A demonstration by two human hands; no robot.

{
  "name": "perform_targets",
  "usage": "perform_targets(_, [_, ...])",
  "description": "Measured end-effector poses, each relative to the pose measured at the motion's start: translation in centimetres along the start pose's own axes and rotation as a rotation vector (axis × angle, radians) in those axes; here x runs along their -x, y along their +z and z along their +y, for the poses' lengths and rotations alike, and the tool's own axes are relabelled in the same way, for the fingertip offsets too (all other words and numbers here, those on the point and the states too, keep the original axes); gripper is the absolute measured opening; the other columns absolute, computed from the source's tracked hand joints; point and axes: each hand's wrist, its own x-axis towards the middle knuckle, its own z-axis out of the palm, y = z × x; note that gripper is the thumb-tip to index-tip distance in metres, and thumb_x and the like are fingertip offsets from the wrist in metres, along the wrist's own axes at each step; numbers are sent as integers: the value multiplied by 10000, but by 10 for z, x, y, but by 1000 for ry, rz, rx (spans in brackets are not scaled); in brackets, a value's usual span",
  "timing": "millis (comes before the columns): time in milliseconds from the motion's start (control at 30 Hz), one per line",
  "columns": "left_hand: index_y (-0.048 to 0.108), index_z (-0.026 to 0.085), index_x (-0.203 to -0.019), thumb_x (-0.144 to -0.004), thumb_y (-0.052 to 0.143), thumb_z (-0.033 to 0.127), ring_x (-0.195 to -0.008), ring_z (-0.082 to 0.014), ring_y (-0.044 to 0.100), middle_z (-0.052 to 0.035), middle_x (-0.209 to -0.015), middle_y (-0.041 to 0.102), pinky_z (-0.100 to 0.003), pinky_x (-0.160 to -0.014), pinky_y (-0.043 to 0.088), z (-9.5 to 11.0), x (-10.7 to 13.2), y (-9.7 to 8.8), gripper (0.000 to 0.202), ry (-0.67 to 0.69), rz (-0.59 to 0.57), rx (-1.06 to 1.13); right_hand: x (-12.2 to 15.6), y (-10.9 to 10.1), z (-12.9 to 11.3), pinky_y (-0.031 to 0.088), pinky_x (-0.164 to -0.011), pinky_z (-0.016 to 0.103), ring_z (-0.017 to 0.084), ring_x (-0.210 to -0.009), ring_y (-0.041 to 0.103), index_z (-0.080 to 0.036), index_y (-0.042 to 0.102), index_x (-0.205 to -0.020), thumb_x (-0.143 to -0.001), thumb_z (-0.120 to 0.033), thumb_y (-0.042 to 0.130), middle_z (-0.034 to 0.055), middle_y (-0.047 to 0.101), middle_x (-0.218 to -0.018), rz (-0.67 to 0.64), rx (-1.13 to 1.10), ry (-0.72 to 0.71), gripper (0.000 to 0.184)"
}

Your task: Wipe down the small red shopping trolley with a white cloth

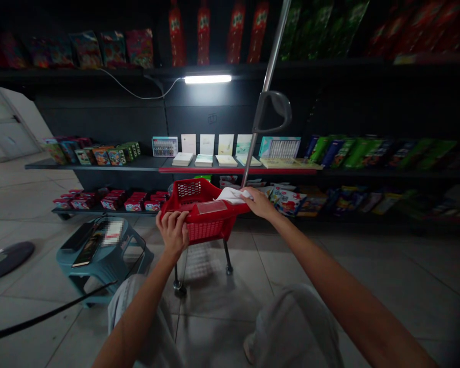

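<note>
So the little red cart [206, 231] is right in front of me, standing before the shelf [237, 170], with a white cloth [230, 194] lying over the right end of its handle. My left hand [174, 231] is curled over the handle's left end; my right hand [259, 202] has its fingers closed down on the cloth, though I can't see how tight. I'd say keep the left planted so the wheels don't roll, and press the cloth flat along the bar. Mind the metal pole [269, 71] rising just past my right fingers and the stool [106, 258] near my left forearm. Open floor [368, 278] to the right looks like the roomiest way out.
</note>
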Motion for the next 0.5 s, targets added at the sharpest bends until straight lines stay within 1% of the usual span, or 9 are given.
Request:
perform_targets(67, [687, 275, -1340, -963, 490, 283, -1277, -311, 500, -112, -1232, 636, -628, -1280, 182, -2, 0, 2, 425, 2, -14, 3, 1, -6, 4, 501, -959, 367, 257, -1024, 668, -164, 689, -1161, -965, -370, 516, 121, 740, -1144, 6, -29, 16, 333])
perform_targets(133, [692, 270, -1329, -976, 470, 293, -1310, -310, 487, -114, -1248, 626, -630, -1289, 163, -4, 0, 4, 417, -12, -16, 7, 0, -14, 8, 514, -906, 347, 245, -949, 666, -175, 684, -1122, -951, -399, 543, 88, 749, -1043, -44, -55, 73, 315])
perform_targets(200, [700, 262, -1309, -986, 453, 305, -1330, -309, 478, -116, -1252, 620, -631, -1294, 157, -6, -1, 7, 409, -26, -3, 12, -6, -25, 11, 519, -856, 328, 234, -891, 658, -182, 679, -1045, -933, -426, 568, 61, 742, -962, -82, -93, 108, 291])
perform_targets(233, [706, 258, -1296, -988, 451, 310, -1332, -309, 477, -116, -1248, 619, -633, -1293, 162, -8, -1, 9, 404, -29, 6, 11, -10, -31, 11, 521, -845, 328, 234, -882, 654, -182, 671, -1017, -925, -433, 574, 59, 736, -951, -48, -109, 120, 285])
perform_targets(267, [714, 256, -1281, -989, 456, 316, -1328, -308, 479, -116, -1243, 618, -634, -1290, 171, -10, -1, 10, 394, -31, 14, 8, -14, -38, 11, 524, -846, 334, 239, -892, 652, -181, 661, -1013, -921, -434, 573, 67, 731, -965, 37, -118, 136, 283])
perform_targets(333, [732, 257, -1242, -990, 482, 330, -1307, -306, 488, -114, -1224, 619, -633, -1281, 198, -14, -3, 13, 363, -30, 30, -3, -26, -51, 6, 530, -879, 359, 257, -950, 650, -176, 631, -1091, -927, -416, 552, 100, 715, -1049, 316, -119, 187, 302])
perform_targets(400, [746, 260, -1210, -993, 502, 347, -1286, -301, 499, -112, -1206, 620, -627, -1273, 221, -18, -4, 15, 338, -29, 44, -9, -39, -62, -3, 526, -949, 385, 268, -1046, 641, -169, 577, -1219, -940, -383, 522, 137, 680, -1164, 588, -114, 219, 356])
perform_targets(433, [748, 261, -1203, -997, 504, 356, -1283, -299, 501, -112, -1203, 619, -623, -1271, 228, -20, -5, 16, 333, -30, 48, -9, -47, -65, -8, 519, -985, 393, 269, -1094, 635, -165, 542, -1277, -948, -367, 507, 152, 657, -1215, 687, -118, 222, 388])
perform_targets(500, [745, 255, -1206, -1009, 493, 368, -1295, -296, 497, -114, -1210, 615, -619, -1270, 232, -23, -5, 18, 339, -39, 48, -7, -62, -66, -20, 496, -1050, 404, 266, -1194, 615, -158, 474, -1368, -964, -348, 479, 175, 610, -1302, 807, -123, 214, 446])
